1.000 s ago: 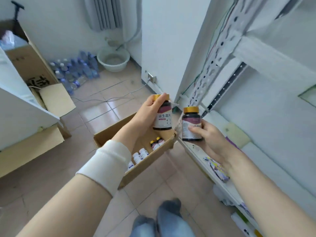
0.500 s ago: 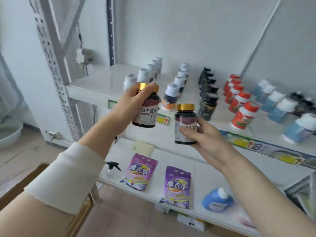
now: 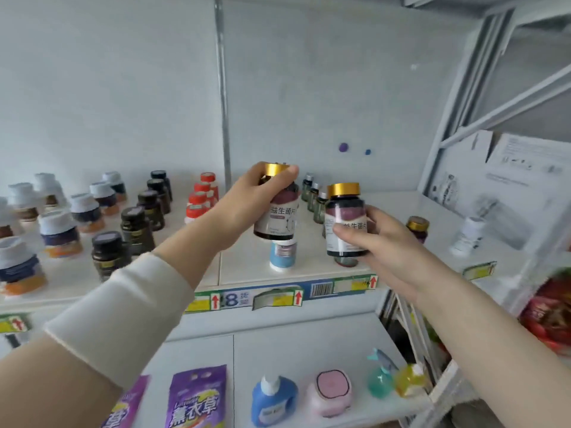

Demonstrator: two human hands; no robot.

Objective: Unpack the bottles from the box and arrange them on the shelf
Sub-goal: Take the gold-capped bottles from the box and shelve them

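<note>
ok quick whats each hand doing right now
Left hand: grips a gold-capped dark bottle near its cap.
Right hand: grips a second gold-capped bottle around its body.

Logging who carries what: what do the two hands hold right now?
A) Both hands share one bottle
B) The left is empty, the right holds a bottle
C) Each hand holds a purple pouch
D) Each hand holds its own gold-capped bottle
D: the left hand grips one gold-capped bottle and the right hand grips a second gold-capped bottle, both held above the shelf.
</note>
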